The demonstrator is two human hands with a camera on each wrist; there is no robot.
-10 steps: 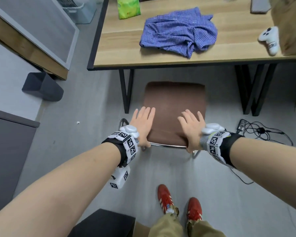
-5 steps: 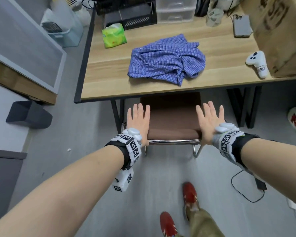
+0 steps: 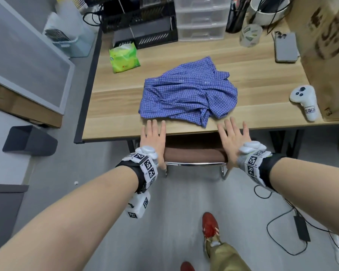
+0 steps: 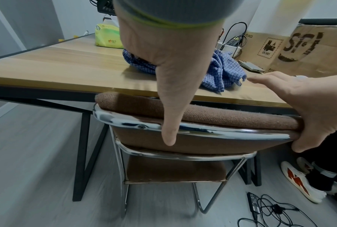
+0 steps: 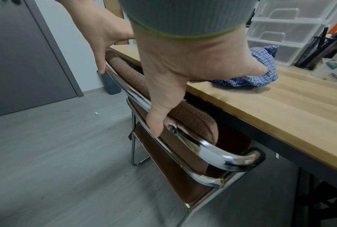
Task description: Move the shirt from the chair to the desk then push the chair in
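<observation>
Your blue checked shirt [image 3: 188,92] lies crumpled near the counter [image 3: 114,106] edge; both flat hands, left hand [image 3: 153,141] and right hand [image 3: 233,141], press the chair [image 3: 194,155] back, released, seat tucked under.

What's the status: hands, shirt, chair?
Left hand and right hand flat on chair back. Shirt on desk. Chair mostly under desk, nothing blocking.

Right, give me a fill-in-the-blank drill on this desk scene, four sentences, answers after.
1. The blue checked shirt lies on the ____.
2. Both hands press the top of the chair's ____.
3. The left hand and right hand have ____ fingers.
4. The tissue pack is ____ in colour.

Answers: desk; backrest; straight; green
</observation>
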